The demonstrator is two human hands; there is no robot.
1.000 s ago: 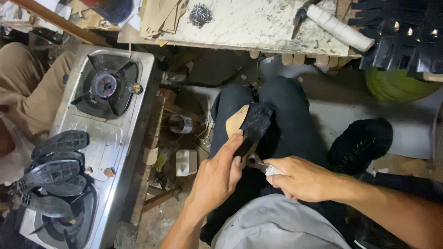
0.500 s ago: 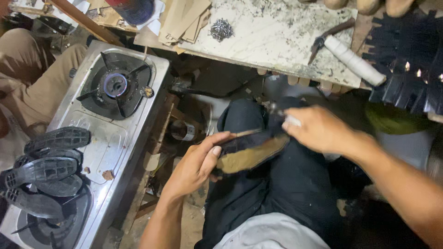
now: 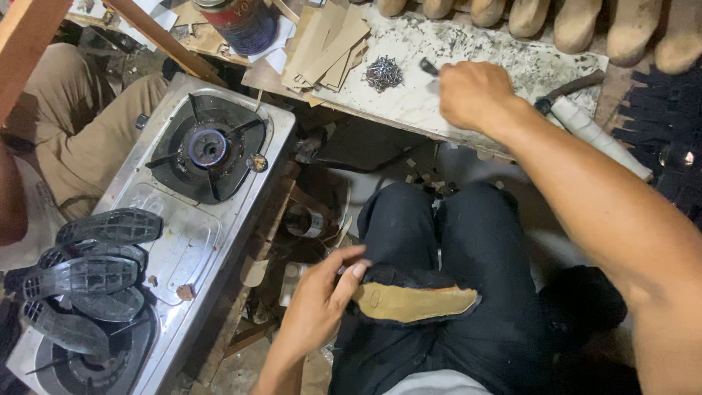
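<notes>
While the left hand (image 3: 318, 300) is curling its fingers around the left end of a half-made shoe (image 3: 413, 298), that shoe is lying sole-up across the lap, its long axis running left to right, its right end near the lap's middle. Farther off, the right hand (image 3: 472, 91) is closing over a small dark tool on the marble slab (image 3: 504, 62), just right of a nail pile (image 3: 384, 73); a gas stove (image 3: 172, 241) is crowding the left side.

Shoe (image 3: 413, 300) on lap, stove (image 3: 175, 241) left — nails (image 3: 385, 73) on slab (image 3: 504, 62) ahead
</notes>
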